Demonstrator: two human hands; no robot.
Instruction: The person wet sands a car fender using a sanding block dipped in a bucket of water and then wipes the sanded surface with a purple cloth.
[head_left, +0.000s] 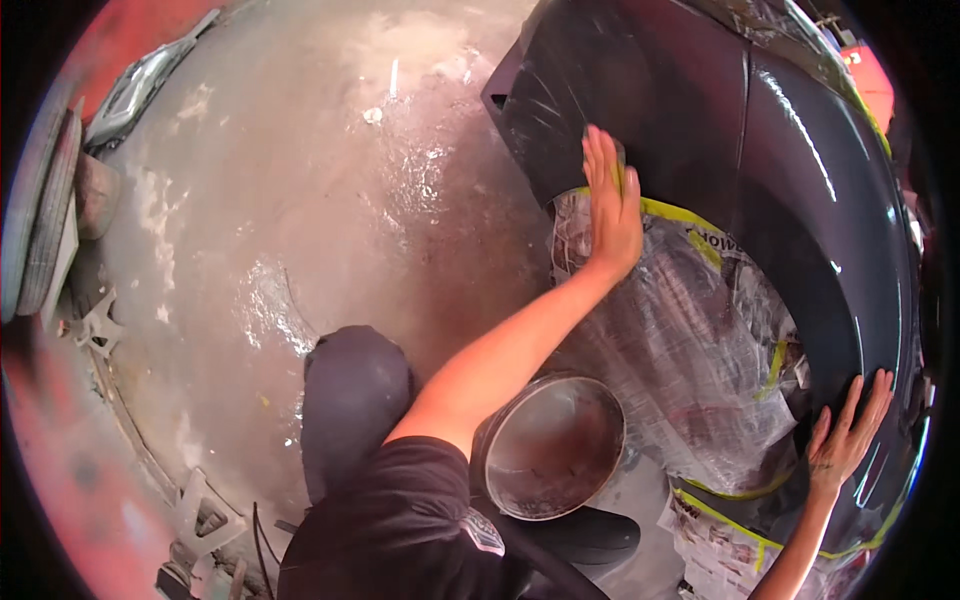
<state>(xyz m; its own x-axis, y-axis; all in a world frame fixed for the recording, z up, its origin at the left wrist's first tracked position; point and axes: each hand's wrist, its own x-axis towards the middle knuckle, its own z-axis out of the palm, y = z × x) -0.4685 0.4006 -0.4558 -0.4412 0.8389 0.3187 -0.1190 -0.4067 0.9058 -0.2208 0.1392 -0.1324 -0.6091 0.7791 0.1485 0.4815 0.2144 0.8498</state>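
Note:
My left hand [612,205] presses against the dark car body panel [665,110], just above the masked wheel opening. Its fingers point away from me, and a small yellowish-grey piece [620,158] shows between them and the thumb; its kind is unclear. Lower on the right, my right hand [848,435] lies flat on the curved arch of the same panel with fingers stretched and nothing in it. Newspaper and clear plastic sheeting [690,340], edged with yellow masking tape [680,212], cover the wheel opening between my hands.
A round, open bucket [553,447] stands between my knees, close to the sheeting. The concrete floor [300,180] has shiny wet-looking patches. Along the left edge lie a car headlight [145,85], stacked round discs [50,210] and metal brackets [205,515].

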